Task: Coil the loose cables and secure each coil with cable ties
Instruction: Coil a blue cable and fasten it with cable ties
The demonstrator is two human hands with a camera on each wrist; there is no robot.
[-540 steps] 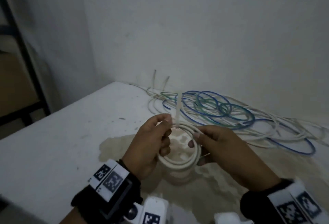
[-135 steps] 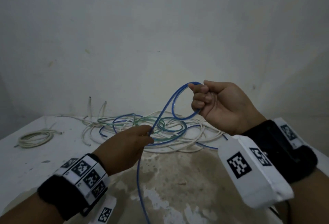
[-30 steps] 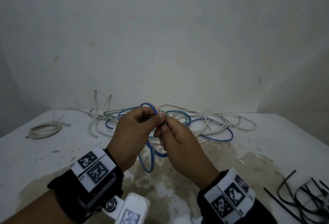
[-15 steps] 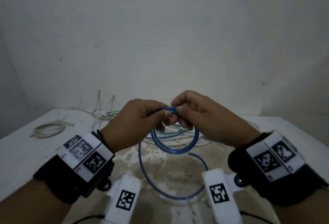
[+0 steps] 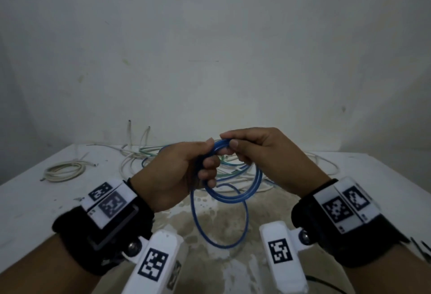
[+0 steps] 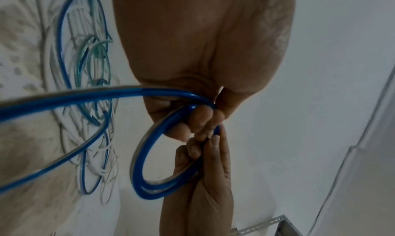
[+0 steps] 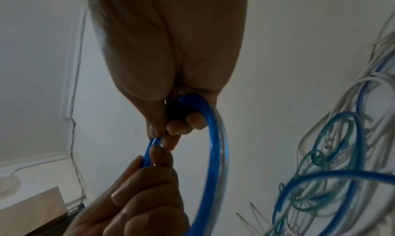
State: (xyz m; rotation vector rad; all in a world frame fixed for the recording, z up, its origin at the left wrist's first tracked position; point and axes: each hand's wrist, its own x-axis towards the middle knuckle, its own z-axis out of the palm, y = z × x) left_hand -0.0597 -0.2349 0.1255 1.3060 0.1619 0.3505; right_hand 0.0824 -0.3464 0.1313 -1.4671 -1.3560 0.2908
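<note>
The left hand [image 5: 173,174] is curling its fingers around the gathered turns of a blue cable [image 5: 233,197], holding the small coil at its upper left side, while the right hand [image 5: 258,151] is pinching the top of the same coil between thumb and fingertips, the two hands nearly touching above the table [image 5: 35,212]. In the left wrist view the left fingers [image 6: 200,121] are pressing the turns into the palm, and in the right wrist view the right fingers [image 7: 181,124] are closing on the strand where it is entering the loop. Below the coil, a longer loop of the blue cable is hanging toward the stained tabletop, and its far run is disappearing toward the tangle of white, green and blue cables [image 5: 235,172] lying behind the hands by the wall. A white coil [image 5: 64,170] is sitting well apart at the left. The cable looks light, smooth and springy, likely wanting to spring open, so the crossing point where all turns meet seems the best place to grip firmly while feeding more slack. A loose grip there would probably let turns slip out.
</note>
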